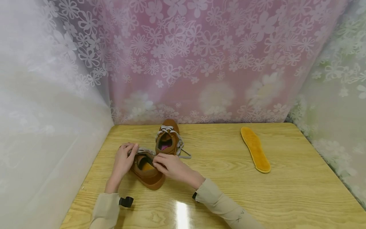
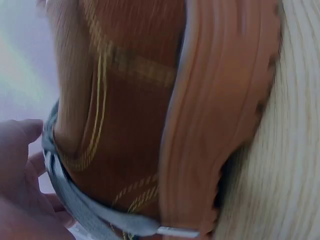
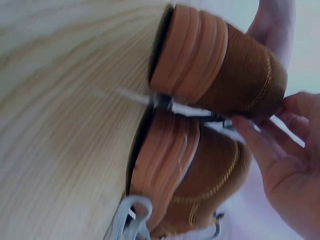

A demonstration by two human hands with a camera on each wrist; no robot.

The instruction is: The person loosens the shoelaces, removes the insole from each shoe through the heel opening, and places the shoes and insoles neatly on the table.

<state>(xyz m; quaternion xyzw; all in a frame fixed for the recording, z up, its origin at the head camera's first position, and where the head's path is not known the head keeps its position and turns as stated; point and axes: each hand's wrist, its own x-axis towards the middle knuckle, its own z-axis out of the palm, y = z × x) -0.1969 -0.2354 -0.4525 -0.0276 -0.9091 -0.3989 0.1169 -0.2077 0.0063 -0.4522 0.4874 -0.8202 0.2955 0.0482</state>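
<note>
Brown shoe (image 1: 149, 178), the nearer of the two on the table (image 1: 297, 194), sits sole down toward the left side, directly between the person's hands, its mouth facing up and some orange showing inside. Its long axis runs on a slant: heel toward the person and a little to the right, front pointing away to the left, where fingers partly cover it. The left hand (image 1: 125, 160) is at that front end, fingers bent around the lace side with the thumb against the grey laces (image 2: 82, 200); how firmly they grip I cannot tell. The right hand (image 1: 172, 166) comes in from the other side, thumb and fingers pinching the rim of the opening toward the heel. Neither hand is nearer, since both touch this shoe; the opening lies just to the right of the left fingertips and just to the left of the right ones, so the mouth's width between the two grips looks like the relation that matters most. Just beyond the right hand stands the far shoe (image 1: 163, 137), toe pointing away, pink visible inside. Well apart on the right side, an orange insole (image 1: 255, 149) lies flat, lengthwise from far left to near right, closer to the right hand than the left.
</note>
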